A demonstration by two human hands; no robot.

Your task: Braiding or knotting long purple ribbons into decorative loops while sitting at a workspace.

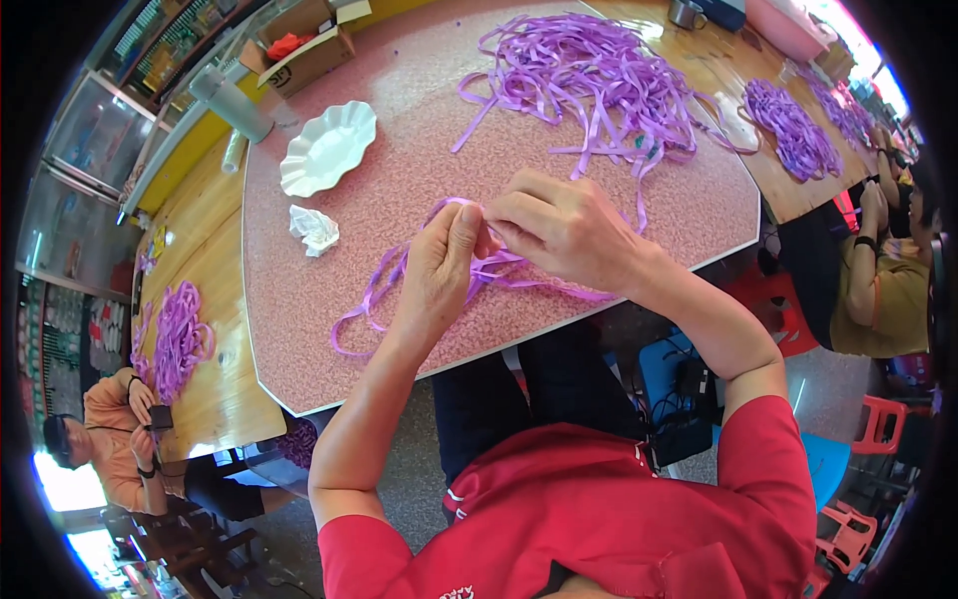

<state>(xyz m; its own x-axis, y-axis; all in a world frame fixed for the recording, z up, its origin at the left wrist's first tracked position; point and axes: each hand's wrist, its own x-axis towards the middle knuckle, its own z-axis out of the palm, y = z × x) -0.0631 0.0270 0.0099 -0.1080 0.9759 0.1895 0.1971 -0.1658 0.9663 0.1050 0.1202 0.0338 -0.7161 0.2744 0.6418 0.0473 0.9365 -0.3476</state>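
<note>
My left hand (444, 260) and my right hand (574, 225) meet over the near part of the pink speckled table (299, 329). Both pinch a purple ribbon (496, 268), fingertips close together; the exact spot they grip is partly hidden by the fingers. The ribbon's slack lies in loose loops on the tabletop, below and around my left hand and under my right wrist. Farther back, a large tangled heap of purple ribbons (599, 85) spreads over the table, with some strands trailing toward my right hand.
A white scalloped dish (329, 150) and a crumpled white tissue (314, 231) lie left of my hands. Behind them stand a pale tumbler (232, 104) and a cardboard box (309, 65). More ribbon piles lie at left (178, 339) and right (793, 130), near two seated people.
</note>
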